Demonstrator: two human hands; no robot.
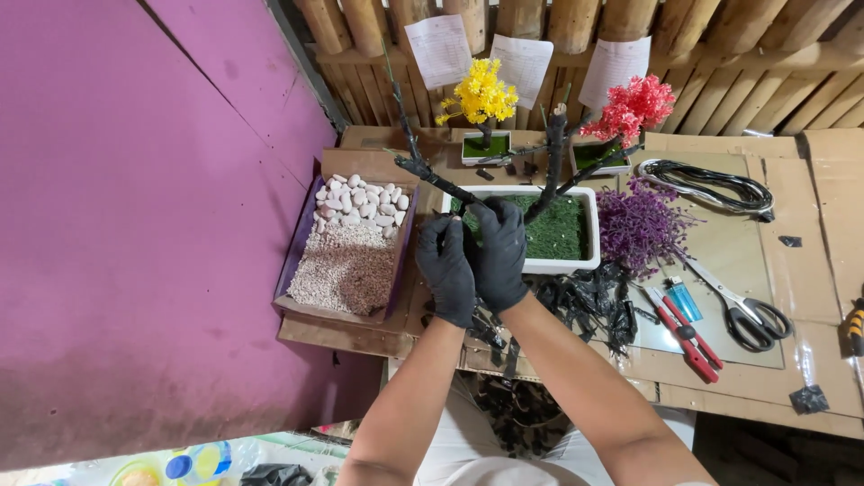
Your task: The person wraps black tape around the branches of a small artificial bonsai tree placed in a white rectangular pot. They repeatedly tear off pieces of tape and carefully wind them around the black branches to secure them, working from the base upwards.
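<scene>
Both our hands are gloved in black and closed together around the lower stem of the black-wrapped branch [432, 175], right at the near-left corner of the white planter [589, 236] with its green turf. Left hand [447, 270] sits slightly nearer us and to the left; right hand [498, 255] is pressed against it, fingers curled over the stem. Exactly what each glove pinches we cannot tell, black on black.

Branch axis: runs from the hands up and to the left, away from us, toward the log wall. A second black forked trunk [553, 166] stands upright in the turf just to the right, well within sweep of the right hand.

Around:
- left: cardboard box [301, 247] with white pebbles [362, 200] over fine gravel [342, 270], just beside the left hand
- behind: yellow mini tree [481, 94] and red mini tree [632, 108] in small pots
- right: purple foliage sprig [637, 225], black tape scraps [589, 301], red pliers [686, 333], blue lighter [684, 299], scissors [747, 315], coiled black wire [711, 184] on the bench [828, 234]

Nearest obstructions: forked trunk and planter rim.
</scene>
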